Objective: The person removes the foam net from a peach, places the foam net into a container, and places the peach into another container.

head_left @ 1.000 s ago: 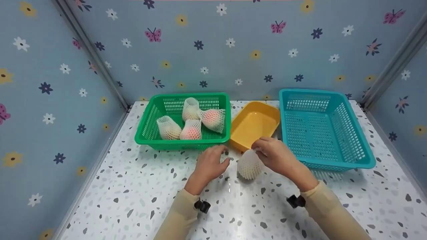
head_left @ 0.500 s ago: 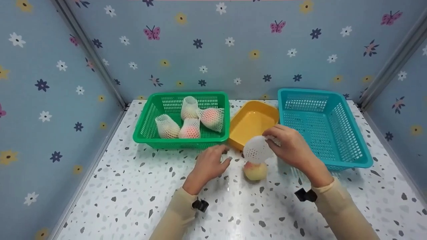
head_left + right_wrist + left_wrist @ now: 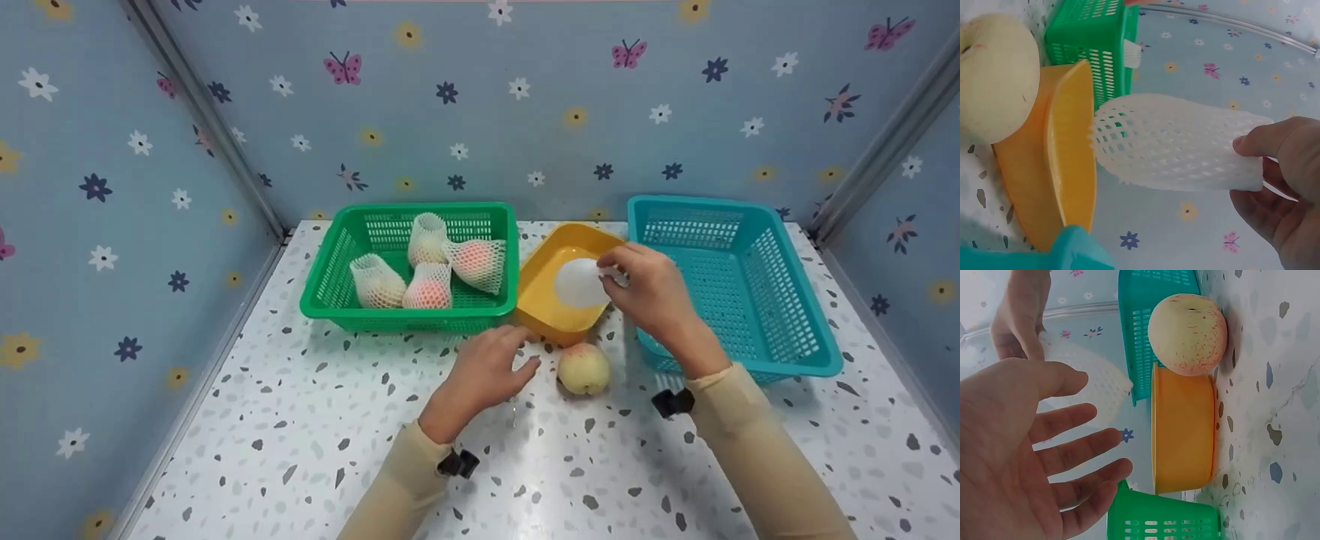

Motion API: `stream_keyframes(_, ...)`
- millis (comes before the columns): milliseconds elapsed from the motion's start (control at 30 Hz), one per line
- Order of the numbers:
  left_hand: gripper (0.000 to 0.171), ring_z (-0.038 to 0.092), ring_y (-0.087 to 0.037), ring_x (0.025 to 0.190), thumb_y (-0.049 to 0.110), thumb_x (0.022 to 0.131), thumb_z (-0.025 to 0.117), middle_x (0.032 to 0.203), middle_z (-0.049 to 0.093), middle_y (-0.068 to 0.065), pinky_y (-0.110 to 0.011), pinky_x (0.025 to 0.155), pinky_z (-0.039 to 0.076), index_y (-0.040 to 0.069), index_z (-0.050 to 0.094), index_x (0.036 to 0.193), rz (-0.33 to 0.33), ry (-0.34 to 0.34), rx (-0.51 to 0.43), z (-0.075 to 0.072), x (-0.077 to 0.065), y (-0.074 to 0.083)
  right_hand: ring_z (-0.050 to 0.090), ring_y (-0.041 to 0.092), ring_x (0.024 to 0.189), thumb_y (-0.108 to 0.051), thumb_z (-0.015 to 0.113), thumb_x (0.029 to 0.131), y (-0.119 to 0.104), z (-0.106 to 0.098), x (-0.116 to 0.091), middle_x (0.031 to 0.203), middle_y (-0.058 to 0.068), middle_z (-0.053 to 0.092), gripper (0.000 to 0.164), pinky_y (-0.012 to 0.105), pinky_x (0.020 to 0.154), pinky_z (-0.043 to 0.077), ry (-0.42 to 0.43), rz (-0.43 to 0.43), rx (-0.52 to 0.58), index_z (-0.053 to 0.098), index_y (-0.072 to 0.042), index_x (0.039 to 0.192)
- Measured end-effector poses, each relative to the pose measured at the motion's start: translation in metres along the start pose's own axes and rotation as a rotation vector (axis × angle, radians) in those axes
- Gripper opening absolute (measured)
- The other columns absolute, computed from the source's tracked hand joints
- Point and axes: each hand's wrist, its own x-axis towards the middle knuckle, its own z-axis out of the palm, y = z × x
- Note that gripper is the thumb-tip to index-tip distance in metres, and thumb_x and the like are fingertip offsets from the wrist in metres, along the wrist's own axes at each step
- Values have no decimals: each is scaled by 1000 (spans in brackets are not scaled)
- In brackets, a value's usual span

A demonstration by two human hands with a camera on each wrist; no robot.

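Note:
A white foam fruit net point(image 3: 1179, 143) is pinched at one end between the thumb and fingers of my right hand point(image 3: 651, 291); in the head view it hangs over the yellow tray point(image 3: 541, 289). The bare peach point(image 3: 584, 369), pale yellow with a red blush, rests on the table just in front of that tray. My left hand point(image 3: 486, 373) is to the left of the peach, apart from it, with fingers spread and holding nothing. The left wrist view shows its palm and relaxed fingers point(image 3: 1081, 450).
At the left a green basket point(image 3: 409, 322) holds several peaches in foam nets point(image 3: 429, 289). On the right stands a blue basket point(image 3: 750, 367) with nothing seen in it. Patterned panels point(image 3: 480, 97) enclose the speckled table point(image 3: 300, 450) at the back and sides.
My right hand has pulled the foam net up off the peach and carried it forward over the yellow tray. The peach now lies bare. My left hand has shifted slightly right.

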Motion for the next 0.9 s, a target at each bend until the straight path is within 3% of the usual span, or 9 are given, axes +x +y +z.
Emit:
stream_keyframes(500, 27, 50, -10, 77, 34, 81, 59, 89, 55, 7, -27, 65, 44, 17, 57, 101, -2, -68, -22, 8, -3, 5, 51, 20, 74, -6, 63, 79, 27, 56, 35, 81, 6, 58, 8, 32, 71, 48, -65, 94, -218, 63, -8, 86)
stream_keyframes(667, 24, 52, -9, 77, 35, 81, 59, 89, 56, 7, -28, 64, 44, 20, 56, 100, 12, -70, -8, 10, -4, 6, 51, 22, 78, -7, 60, 81, 36, 74, 37, 88, 7, 59, 8, 34, 75, 47, -108, 140, -259, 62, -7, 89)
stream_keyframes(900, 28, 51, -10, 81, 38, 82, 58, 93, 56, 7, -29, 67, 44, 21, 56, 104, -30, -131, -2, 12, -4, 7, 52, 23, 80, -10, 56, 85, 47, 88, 28, 89, 8, 59, 11, 37, 71, 48, -144, 99, -345, 63, -6, 91)
